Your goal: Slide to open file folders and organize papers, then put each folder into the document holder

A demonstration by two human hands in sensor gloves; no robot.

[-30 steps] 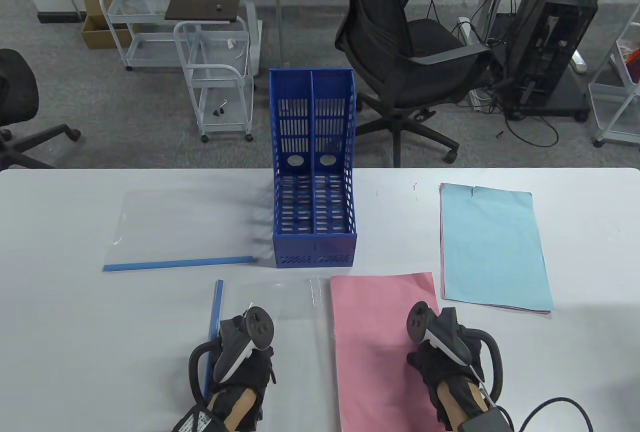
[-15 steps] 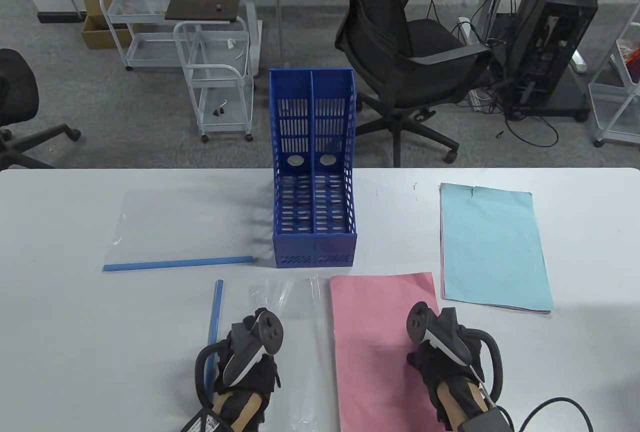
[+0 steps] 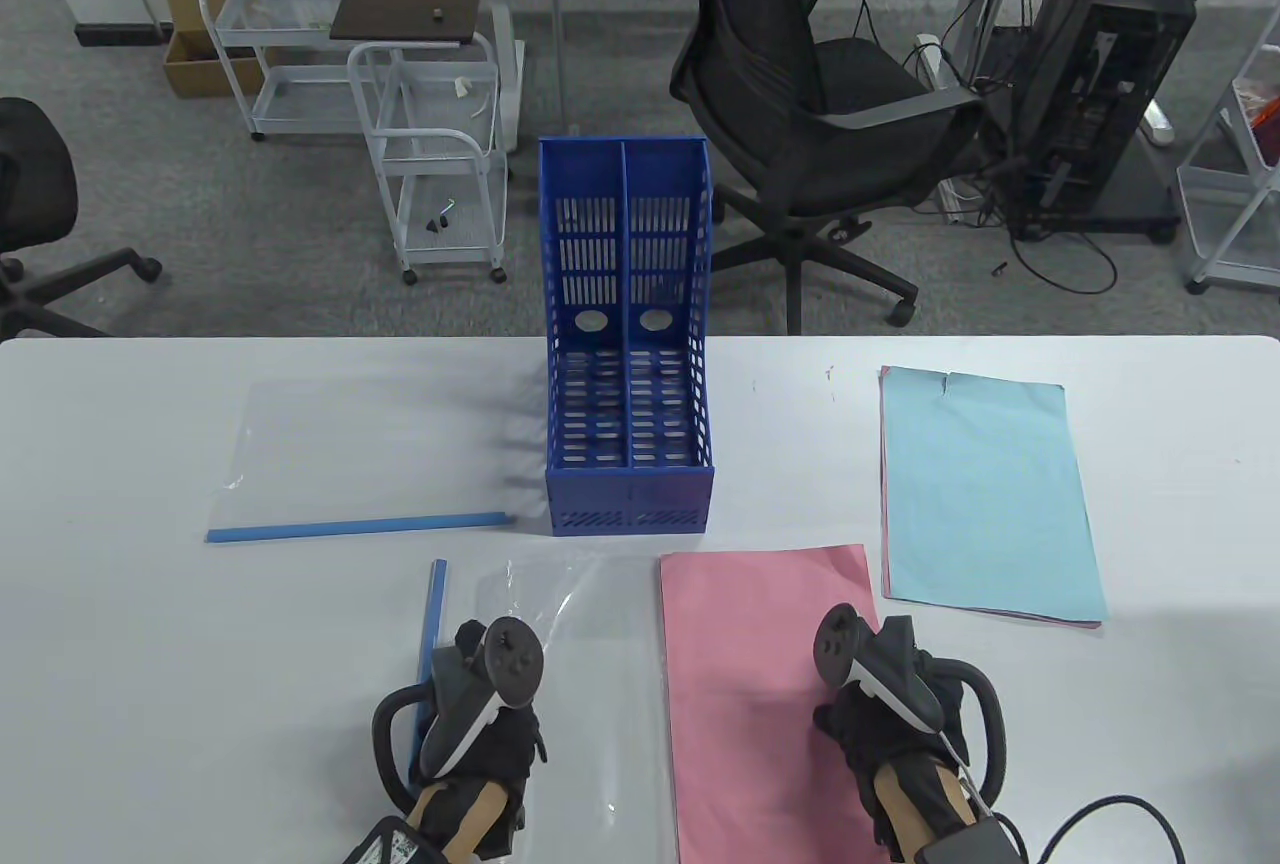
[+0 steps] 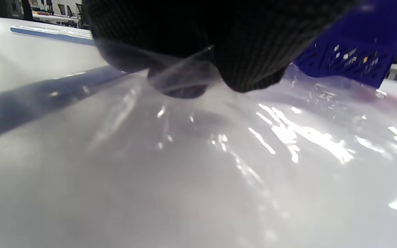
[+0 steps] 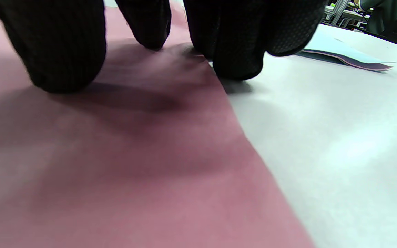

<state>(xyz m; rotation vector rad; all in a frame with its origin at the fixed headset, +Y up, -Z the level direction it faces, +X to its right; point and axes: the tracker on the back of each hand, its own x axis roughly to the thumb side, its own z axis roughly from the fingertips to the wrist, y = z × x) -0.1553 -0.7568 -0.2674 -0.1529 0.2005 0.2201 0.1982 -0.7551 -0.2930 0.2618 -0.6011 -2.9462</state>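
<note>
White table (image 3: 150,664), blue slotted document holder (image 3: 628,444) mid-table. My right hand (image 3: 890,714) presses curled fingertips (image 5: 64,51) on pink paper (image 3: 750,694). My left hand (image 3: 480,714) pinches the clear plastic folder's (image 3: 590,704) lifted sheet; only the wrist view shows that.

We're in an office here: grey carpet floor (image 3: 250,234), a black swivel chair (image 3: 800,104) rolled back from the white table (image 3: 150,684), a computer tower (image 3: 1110,64) trailing cables, white wire carts (image 3: 440,164), and a cardboard box (image 3: 190,14) by the wall.
</note>
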